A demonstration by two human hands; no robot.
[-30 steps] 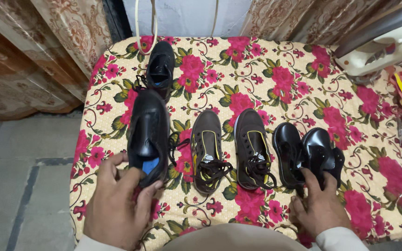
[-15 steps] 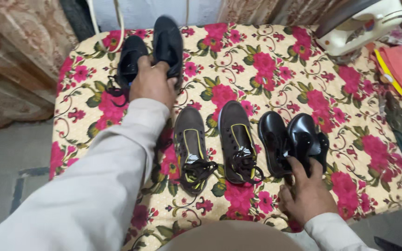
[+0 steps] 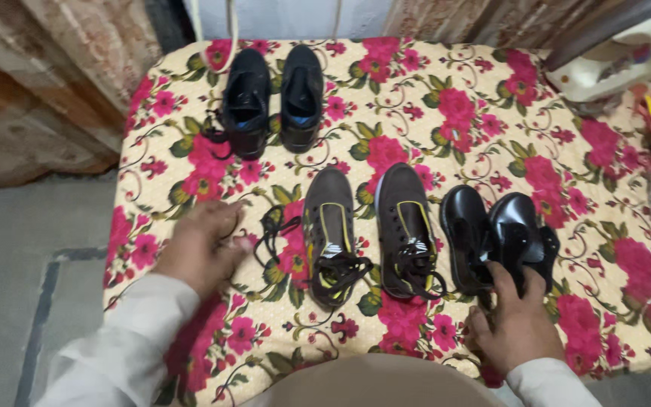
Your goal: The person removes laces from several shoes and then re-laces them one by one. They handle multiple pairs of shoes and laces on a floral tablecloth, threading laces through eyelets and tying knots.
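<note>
No packages, labels, signs or screens visible anywhere in view.

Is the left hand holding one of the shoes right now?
No, the left hand rests empty on the flowered cloth, beside a brown sneaker's loose laces, grasping no shoe.

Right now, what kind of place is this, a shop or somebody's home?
Probably a home: a floral cloth covers a table or bed, curtains hang behind, and a clothes iron sits at the far right corner.
</note>
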